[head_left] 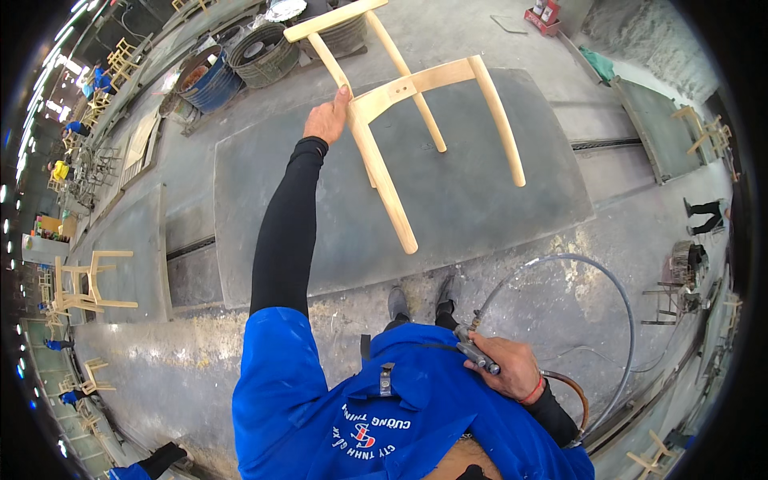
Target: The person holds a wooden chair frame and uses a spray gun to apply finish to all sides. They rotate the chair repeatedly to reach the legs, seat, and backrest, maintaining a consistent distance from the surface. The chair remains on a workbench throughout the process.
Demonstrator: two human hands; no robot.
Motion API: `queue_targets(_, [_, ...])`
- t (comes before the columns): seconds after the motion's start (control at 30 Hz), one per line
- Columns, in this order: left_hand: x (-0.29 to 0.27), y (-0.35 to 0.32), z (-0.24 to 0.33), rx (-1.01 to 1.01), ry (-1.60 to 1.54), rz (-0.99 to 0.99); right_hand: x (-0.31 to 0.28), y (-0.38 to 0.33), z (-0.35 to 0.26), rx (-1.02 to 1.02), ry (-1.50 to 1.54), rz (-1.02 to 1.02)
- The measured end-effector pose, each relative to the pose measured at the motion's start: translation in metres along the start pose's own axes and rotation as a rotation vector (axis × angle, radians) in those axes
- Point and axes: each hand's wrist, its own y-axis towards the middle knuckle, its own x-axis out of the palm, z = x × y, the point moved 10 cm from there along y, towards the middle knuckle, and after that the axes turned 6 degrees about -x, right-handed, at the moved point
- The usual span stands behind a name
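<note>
My left hand (326,120) is stretched far forward and closed around a corner of a pale wooden chair frame (428,80). The frame has no seat; its legs splay out over a large grey board (480,192), and I cannot tell whether they touch it. Close to my body on the right, my right hand (508,368) is wrapped around a metal spray gun (478,354). A grey hose (628,308) loops from the gun out to the right, and a brown hose (578,388) curves beside my wrist. My feet stand at the board's near edge.
Metal drums (264,56) and a blue tub (210,78) line the far left. Another chair frame (88,284) stands on the left. People (60,170) are around more chairs farther off. A red crate (544,18) and a leaning panel (660,128) lie to the far right.
</note>
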Motion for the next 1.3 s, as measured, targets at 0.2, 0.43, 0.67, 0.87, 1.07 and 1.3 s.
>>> queue_targets(0.2, [-0.001, 0.001, 0.006, 0.054, -0.098, 0.013, -0.032, 0.007, -0.03, -0.115, -0.003, 0.283])
queue_targets(0.43, [-0.006, -0.011, 0.011, 0.025, -0.078, -0.05, -0.071, 0.022, -0.046, -0.04, -0.038, 0.492])
queue_targets(0.67, [-0.012, -0.031, 0.012, -0.006, -0.153, -0.02, -0.08, 0.04, 0.013, 0.103, 0.524, 0.552])
queue_targets(0.87, [-0.014, -0.052, 0.016, -0.056, -0.229, 0.046, -0.113, 0.056, 0.045, 0.125, 0.731, 0.533])
queue_targets(1.07, [-0.007, -0.066, 0.014, -0.143, -0.267, 0.105, -0.134, 0.075, 0.105, 0.186, 0.765, 0.537])
queue_targets(1.3, [0.021, -0.066, 0.04, -0.203, -0.248, 0.156, -0.181, 0.06, 0.148, 0.072, 0.749, 0.518])
